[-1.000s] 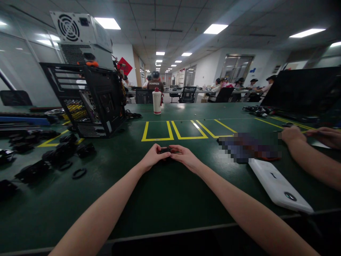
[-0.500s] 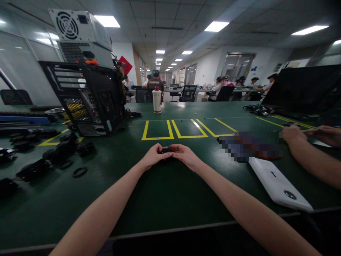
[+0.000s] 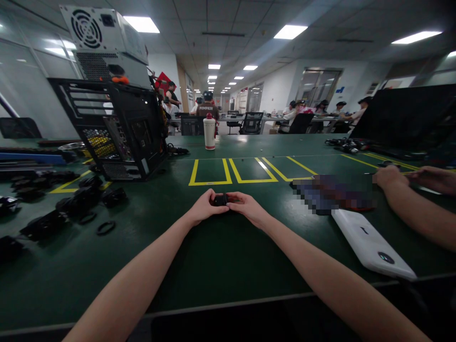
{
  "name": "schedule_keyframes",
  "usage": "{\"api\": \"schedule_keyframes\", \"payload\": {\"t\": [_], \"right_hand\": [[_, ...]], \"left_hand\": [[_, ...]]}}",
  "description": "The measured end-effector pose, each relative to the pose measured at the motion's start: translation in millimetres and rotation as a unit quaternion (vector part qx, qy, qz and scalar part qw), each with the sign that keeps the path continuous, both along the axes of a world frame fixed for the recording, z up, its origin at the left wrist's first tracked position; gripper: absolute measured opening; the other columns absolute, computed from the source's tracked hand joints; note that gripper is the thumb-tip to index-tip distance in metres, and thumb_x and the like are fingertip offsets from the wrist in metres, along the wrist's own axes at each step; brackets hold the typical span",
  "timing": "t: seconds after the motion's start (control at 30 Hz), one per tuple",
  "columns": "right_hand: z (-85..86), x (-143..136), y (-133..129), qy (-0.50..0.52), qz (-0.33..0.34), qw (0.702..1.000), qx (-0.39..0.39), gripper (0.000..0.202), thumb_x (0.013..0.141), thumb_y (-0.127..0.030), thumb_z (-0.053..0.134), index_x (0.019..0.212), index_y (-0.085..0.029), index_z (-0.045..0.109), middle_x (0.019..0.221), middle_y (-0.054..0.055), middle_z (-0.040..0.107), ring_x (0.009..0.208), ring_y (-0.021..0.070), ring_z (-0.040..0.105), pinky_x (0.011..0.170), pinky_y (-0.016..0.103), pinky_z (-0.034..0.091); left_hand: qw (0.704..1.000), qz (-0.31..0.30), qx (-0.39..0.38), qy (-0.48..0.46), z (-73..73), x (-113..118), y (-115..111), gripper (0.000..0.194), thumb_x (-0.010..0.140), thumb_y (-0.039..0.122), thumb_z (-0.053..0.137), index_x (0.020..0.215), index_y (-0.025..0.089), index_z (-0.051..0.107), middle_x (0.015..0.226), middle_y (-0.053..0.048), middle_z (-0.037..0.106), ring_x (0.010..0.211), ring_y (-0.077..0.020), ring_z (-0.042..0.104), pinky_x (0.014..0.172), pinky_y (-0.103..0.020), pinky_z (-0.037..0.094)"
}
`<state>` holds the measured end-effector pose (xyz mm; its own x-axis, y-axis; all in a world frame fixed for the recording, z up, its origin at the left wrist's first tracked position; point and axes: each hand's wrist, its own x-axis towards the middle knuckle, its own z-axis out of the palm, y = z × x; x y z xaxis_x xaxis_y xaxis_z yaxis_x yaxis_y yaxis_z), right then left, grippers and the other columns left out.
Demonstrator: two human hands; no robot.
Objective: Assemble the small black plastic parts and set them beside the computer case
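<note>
Two bare hands at work over a green desk [image 3: 221, 275]. The left hand [image 3: 204, 210] and the right hand [image 3: 246, 209] meet midway along the near edge, set in from it, and grasp one small black part [image 3: 220, 200] between thumbs and fingers, the left at its left end, the right at its right end. The fingers hide much of the part; whether it touches the desk cannot be told. Just beyond, toward the far edge, lies a row of yellow tape outlines [image 3: 211, 183], with a cup [image 3: 210, 135] upright behind them. Toward the left edge stands a computer case [image 3: 131, 137] bearing stacked metal boxes [image 3: 131, 45]; nearer, black pieces [image 3: 76, 202] lie in a loose heap, a ring [image 3: 106, 228] just beside them. On the right, a white device [image 3: 372, 244] lies slanted toward the near edge, below a blurred item [image 3: 331, 194]. A co-worker's hand [image 3: 390, 178] rests farther right, its grasp unclear, near a dark screen [image 3: 402, 116].
</note>
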<state>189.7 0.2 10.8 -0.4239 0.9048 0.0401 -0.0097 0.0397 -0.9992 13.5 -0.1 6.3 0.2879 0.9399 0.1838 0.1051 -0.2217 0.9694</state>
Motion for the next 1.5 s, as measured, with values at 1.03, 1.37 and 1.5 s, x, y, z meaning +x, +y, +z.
{"api": "schedule_keyframes", "payload": {"t": [1.03,1.37,1.5], "right_hand": [[3.5,-6.1,-2.8,0.042,-0.045,0.998,-0.021,0.042,0.062,-0.015,0.065,0.101,-0.018,0.053,0.102,0.006,0.055,0.095,0.0162,0.053,0.089,0.036,0.039],[4.8,-5.5,-4.5,0.061,-0.016,0.998,-0.026,0.025,0.063,-0.017,0.064,0.087,-0.018,0.057,0.091,0.003,0.057,0.088,0.014,0.054,0.085,0.034,0.04],[3.4,-7.0,-1.8,0.055,-0.049,0.997,-0.03,0.03,0.062,-0.018,0.065,0.091,-0.018,0.057,0.096,0.004,0.056,0.091,0.0143,0.053,0.086,0.034,0.04]], "left_hand": [[1.0,-0.022,0.002,-0.008,-0.3,-0.6,-0.8,0.044,0.052,0.025,0.071,0.066,0.018,0.03,0.099,-0.006,0.057,0.1,-0.0216,0.052,0.084,-0.039,0.04],[0.999,-0.026,-0.007,-0.021,-1.1,1.2,-0.3,0.046,0.051,0.026,0.072,0.066,0.018,0.029,0.098,-0.007,0.059,0.1,-0.0234,0.053,0.083,-0.043,0.04],[0.999,-0.028,-0.009,-0.023,-0.3,0.6,-0.7,0.045,0.051,0.025,0.071,0.066,0.018,0.03,0.101,-0.007,0.058,0.102,-0.0232,0.052,0.084,-0.043,0.039]]}}
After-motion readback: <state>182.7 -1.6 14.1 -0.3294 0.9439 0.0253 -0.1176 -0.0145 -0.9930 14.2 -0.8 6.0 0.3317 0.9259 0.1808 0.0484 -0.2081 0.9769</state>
